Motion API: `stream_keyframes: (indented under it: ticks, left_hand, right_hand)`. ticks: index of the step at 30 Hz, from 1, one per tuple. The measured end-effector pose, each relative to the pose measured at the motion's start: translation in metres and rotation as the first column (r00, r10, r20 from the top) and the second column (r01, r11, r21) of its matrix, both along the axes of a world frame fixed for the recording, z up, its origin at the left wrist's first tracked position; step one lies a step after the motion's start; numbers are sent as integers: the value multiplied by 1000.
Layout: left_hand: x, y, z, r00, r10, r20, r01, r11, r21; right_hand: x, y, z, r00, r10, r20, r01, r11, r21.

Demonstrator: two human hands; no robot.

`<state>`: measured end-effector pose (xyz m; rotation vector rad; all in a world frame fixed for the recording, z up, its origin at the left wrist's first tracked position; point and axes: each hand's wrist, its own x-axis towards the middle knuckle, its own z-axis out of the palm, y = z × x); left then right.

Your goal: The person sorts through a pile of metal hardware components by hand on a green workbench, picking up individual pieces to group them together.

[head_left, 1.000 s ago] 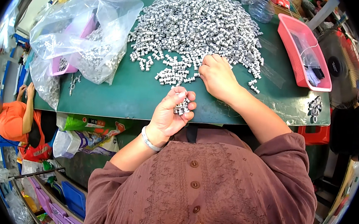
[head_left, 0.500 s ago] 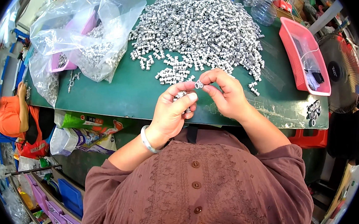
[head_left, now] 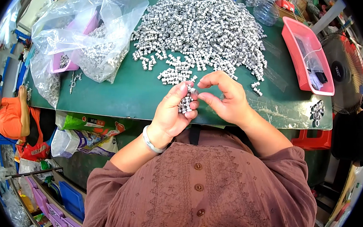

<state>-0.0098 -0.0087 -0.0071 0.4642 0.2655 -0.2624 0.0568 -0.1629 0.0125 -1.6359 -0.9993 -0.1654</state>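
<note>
The green bench (head_left: 139,104) spans the upper frame, and the heap of grey metal pieces (head_left: 201,29) at its upper centre looks as it did half a second ago. Near the centre, the right hand (head_left: 231,100) has its grip apart: thumb and forefinger, then pinching one piece, now stand spread. Just left of it, the left hand's (head_left: 168,112) grip is clamped on a handful of pieces (head_left: 184,105). That single piece (head_left: 193,90) now sits at the left fingertips, apparently handed over to join the handful.
</note>
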Motion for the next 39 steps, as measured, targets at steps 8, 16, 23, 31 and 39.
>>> stream_keyframes:
  ticks: [8, 16, 23, 31, 39]
  left_hand:
    - [1, 6, -9, 998, -67, 16, 69, 960, -270]
    - [1, 10, -12, 992, -96, 79, 117, 939, -322]
    - [-1, 13, -10, 989, -119, 91, 143, 929, -341]
    - [0, 14, -9, 1000, -25, -5, 24, 981, -193]
    - [-5, 6, -3, 998, 19, 66, -20, 1000, 20]
  right_hand:
    - [15, -9, -19, 988, -135, 78, 147, 975, -168]
    - [28, -5, -29, 981, -146, 126, 182, 917, -355]
    - [34, 11, -33, 956, -86, 280, 214, 857, -469]
    - [12, 14, 2, 877, 142, -459, -213, 971, -105]
    - [1, 16, 8, 633, 320, -705, -311, 939, 147]
